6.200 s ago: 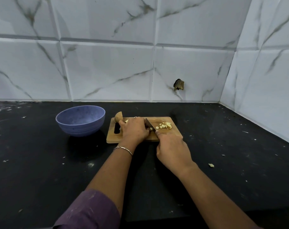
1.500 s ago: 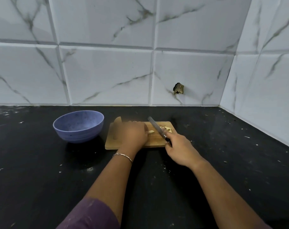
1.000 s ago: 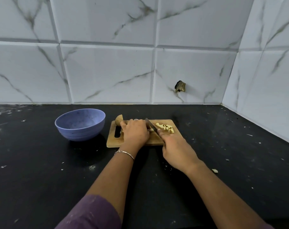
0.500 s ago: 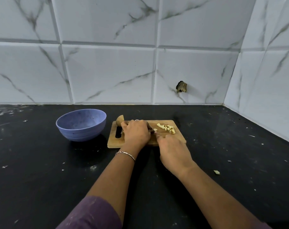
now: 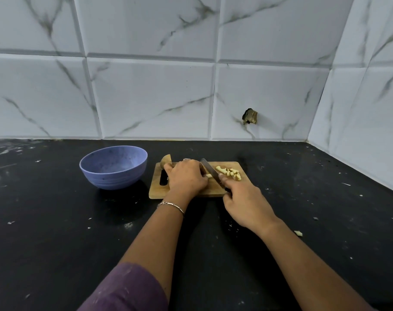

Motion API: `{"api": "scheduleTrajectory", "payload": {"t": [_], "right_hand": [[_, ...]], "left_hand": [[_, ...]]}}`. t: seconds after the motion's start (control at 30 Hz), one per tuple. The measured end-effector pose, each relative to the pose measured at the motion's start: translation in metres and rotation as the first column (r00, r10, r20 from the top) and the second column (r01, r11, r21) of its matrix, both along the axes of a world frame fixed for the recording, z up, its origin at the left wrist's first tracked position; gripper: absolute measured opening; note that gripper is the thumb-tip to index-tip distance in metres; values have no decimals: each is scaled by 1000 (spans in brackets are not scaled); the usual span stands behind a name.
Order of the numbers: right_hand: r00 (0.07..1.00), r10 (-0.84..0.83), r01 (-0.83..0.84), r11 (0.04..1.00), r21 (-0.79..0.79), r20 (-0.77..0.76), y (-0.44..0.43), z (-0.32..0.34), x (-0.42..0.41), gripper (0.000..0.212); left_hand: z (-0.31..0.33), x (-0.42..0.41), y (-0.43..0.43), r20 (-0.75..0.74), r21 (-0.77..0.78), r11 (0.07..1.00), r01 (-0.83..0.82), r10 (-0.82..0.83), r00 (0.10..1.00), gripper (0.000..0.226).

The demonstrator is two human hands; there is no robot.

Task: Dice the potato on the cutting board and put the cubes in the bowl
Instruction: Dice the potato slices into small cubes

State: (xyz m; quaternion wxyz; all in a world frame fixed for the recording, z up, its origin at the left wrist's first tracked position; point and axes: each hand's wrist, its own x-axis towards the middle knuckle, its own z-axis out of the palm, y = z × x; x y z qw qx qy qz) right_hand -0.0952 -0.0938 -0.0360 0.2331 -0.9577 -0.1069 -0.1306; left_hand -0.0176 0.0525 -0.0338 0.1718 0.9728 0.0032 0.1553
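Head view: your right grip [image 5: 245,203] holds the knife [image 5: 211,170], left grip [image 5: 186,178] apparently pinning potato strips [image 5: 209,175]; slice evenly, fingertips tucked.

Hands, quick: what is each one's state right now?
Left hand: closed, holding the potato.
Right hand: closed, gripping the knife.

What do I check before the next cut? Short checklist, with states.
1. Grip: right hand grips knife: ok.
2. Hold: left hand pins potato strip on cutting board: ok.
3. Gap between left hand and blade: cannot tell, they sit very close.
4. Transfer: cubes in bowl: not ok, they lie on the board.
5. Bowl upright beside board: ok.
6. Spill: stray piece lies on counter: not ok.
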Motion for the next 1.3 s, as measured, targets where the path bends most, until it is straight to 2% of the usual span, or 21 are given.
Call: {"api": "scheduleTrajectory", "payload": {"t": [0.4,0.7,0.97,1.13,1.3], "right_hand": [[1000,9,-10,988,-156,-8,7,1,5,55],[995,-4,30,967,-254,104,10,-3,2,58],[998,-22,29,994,-103,67,6,-1,-1,54],[998,13,-7,996,-84,69,8,-1,-3,53],[997,22,-11,991,-135,76,13,-4,-3,54]], "left_hand": [[2,-1,-1,-26,-11,1000,8,-8,1000,16],[-2,2,2,-9,-4,1000,-25,25,1000,19],[-3,5,4,-33,-10,999,-36,35,999,23],[0,4,4,-52,-19,999,-49,48,997,19],[0,4,3,-42,-20,998,-53,52,998,18]]}}
